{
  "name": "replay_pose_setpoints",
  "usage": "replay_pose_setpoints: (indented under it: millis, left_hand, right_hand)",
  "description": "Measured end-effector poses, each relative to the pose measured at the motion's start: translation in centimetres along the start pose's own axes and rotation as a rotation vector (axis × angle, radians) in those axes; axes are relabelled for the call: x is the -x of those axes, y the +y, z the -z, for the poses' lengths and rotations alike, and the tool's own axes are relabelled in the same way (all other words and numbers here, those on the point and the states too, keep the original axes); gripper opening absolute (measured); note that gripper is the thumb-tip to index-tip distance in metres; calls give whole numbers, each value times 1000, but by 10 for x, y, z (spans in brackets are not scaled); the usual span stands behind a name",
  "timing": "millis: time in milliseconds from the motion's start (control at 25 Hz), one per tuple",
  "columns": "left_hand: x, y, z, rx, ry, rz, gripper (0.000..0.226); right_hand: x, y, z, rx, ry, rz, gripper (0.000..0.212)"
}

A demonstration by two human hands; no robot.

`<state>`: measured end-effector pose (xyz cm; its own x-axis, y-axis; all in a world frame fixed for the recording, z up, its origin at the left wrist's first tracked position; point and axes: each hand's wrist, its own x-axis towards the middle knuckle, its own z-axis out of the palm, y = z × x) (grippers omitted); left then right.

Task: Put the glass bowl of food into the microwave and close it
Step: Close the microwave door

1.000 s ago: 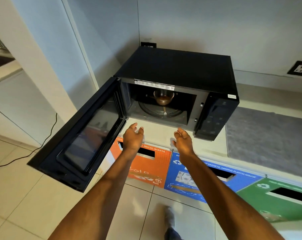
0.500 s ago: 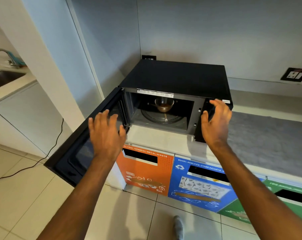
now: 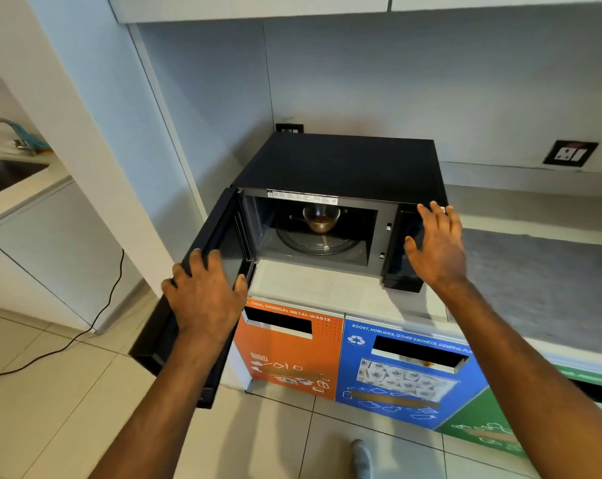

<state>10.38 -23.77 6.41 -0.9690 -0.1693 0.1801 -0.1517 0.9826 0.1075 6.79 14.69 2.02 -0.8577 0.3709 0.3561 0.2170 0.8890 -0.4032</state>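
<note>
Left hand gripping open microwave door, right hand spread wide, orange bin reading "GENERAL METAL WASTE"

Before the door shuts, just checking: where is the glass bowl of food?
Head view, centre: the clear glass bowl of brown food sits inside the black microwave, towards the back of its round turntable.

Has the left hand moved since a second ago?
Yes. The left hand went leftward from before the microwave opening onto the door, fingers curled over its top edge.
</note>
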Motion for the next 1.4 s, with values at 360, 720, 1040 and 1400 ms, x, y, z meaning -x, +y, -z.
replay_pose_setpoints:
  millis: [360, 720, 1040, 1400]
  left_hand:
    - [15, 86, -5, 348, -127, -314, 70]
    - [-21, 161, -32, 330, -125, -496, 67]
    - [-49, 196, -55, 211, -73, -510, 78]
    - [-63, 204, -75, 131, -34, -543, 92]
  right_hand:
    - [-4, 3, 0, 0, -2, -7, 68]
    - [-8, 9, -2, -74, -1, -21, 68]
    - [-10, 6, -6, -111, 15, -53, 80]
    - [-19, -4, -14, -27, 134, -91, 66]
